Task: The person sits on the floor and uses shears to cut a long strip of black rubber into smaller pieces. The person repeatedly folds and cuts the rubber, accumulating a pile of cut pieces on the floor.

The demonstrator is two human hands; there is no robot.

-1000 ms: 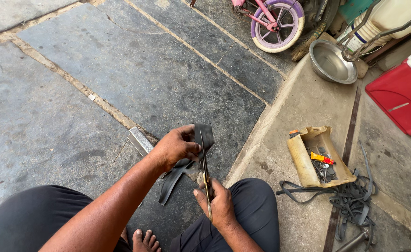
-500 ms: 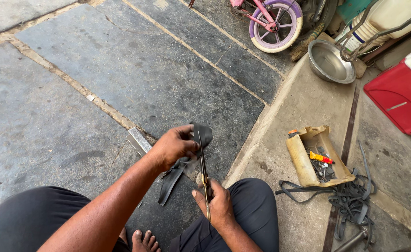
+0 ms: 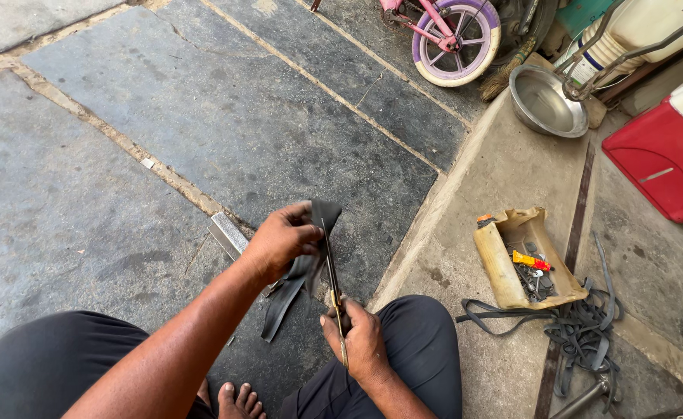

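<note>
Now scissors [image 3: 334,279] sit deeper in black rubber piece [image 3: 310,248] than a second ago; left hand [image 3: 279,240] pinches rubber above stone floor [image 3: 163,140], right hand [image 3: 361,341] closed around handles.

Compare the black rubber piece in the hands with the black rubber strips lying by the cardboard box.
The rubber piece is held up by the left hand, scissors in the right hand against it; the rubber strips lie untouched on the concrete. The piece is one broad flap; the strips are narrow and tangled. Both are black.
</note>
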